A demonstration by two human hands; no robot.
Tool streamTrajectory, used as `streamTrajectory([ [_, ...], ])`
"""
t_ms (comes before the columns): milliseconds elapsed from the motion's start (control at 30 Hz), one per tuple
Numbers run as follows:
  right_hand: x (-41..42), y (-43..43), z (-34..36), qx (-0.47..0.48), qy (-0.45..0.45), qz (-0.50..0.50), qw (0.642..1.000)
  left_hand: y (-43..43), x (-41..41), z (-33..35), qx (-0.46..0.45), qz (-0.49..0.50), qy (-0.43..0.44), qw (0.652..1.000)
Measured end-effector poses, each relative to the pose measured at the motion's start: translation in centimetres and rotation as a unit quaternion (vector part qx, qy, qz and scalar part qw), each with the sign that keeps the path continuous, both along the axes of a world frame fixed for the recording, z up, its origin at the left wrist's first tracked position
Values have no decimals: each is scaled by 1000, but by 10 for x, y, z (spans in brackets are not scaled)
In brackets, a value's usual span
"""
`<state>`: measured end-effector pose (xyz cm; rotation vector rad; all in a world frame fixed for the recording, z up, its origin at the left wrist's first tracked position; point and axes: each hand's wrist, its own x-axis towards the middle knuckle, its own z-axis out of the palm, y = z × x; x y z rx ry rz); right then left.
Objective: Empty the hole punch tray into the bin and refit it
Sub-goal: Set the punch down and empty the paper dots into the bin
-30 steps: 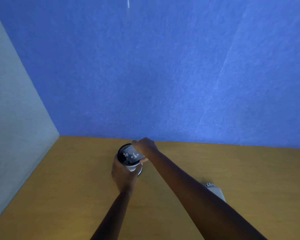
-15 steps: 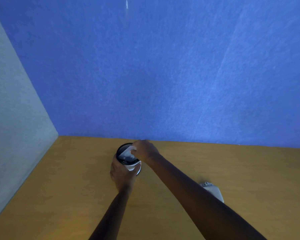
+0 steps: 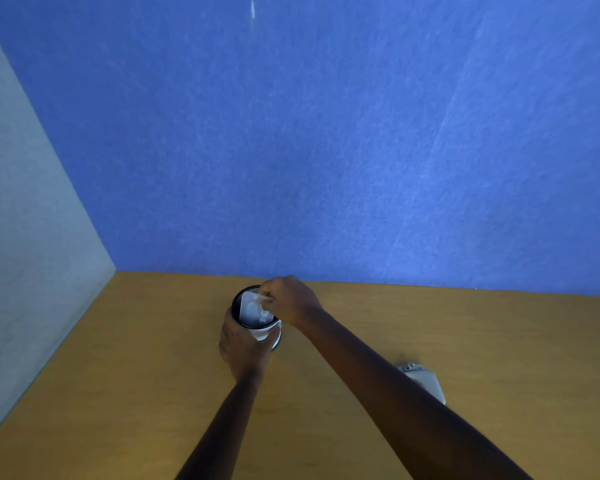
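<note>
Worktop [image 3: 499, 341] is bare wood running up to the blue back panel [image 3: 326, 133], grey panel [image 3: 21, 237] closing the left edge. Hole punch body [image 3: 425, 379] lies toward the right, well short of the back edge, half hidden behind the right forearm, apart from everything else. Bin [image 3: 238, 306], a small black mesh cup, stands close to the back edge, left of centre. Left hand [image 3: 245, 348] is wrapped round the bin's near side, fingers closed on it, steadying it. Right hand [image 3: 290, 301] is above the bin's right rim, fingers pinched shut on the edge of the tray [image 3: 253, 311], a pale translucent plastic piece tipped into the bin mouth. Can't tell if any chads are left in it; too blurred. Reads as the emptying step, refit not started. Risks: tray nearly fills the mouth, so chads riding off its corners could go over the rim onto the worktop, especially on the near side where a white bit [image 3: 262, 334] sticks out below the rim by the left thumb. Grip on the tray is a fingertip pinch on one edge; a shake to clear static-stuck bits could flick it loose into the bin. Bin is light, so a hard tap could tip it if the left hand eases off.
</note>
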<state>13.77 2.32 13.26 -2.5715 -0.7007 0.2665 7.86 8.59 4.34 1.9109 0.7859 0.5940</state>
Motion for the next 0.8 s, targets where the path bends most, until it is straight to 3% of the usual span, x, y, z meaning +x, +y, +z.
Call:
streamTrajectory([
  [200, 8, -9, -7, 143, 77, -133, 978, 0, -2, 1, 1, -5, 3, 1000],
  [367, 13, -20, -13, 230, 218, -243, 917, 0, 0, 1, -1, -8, 16, 1000],
  [467, 13, -22, -16, 282, 255, -271, 884, 0, 0, 1, 1, -11, 19, 1000],
  [600, 10, -21, -17, 301, 247, -269, 881, 0, -1, -1, -5, -13, 22, 1000],
  [800, 3, -22, -17, 228, 141, -216, 939, 0, -1, 0, -10, -12, 25, 1000],
])
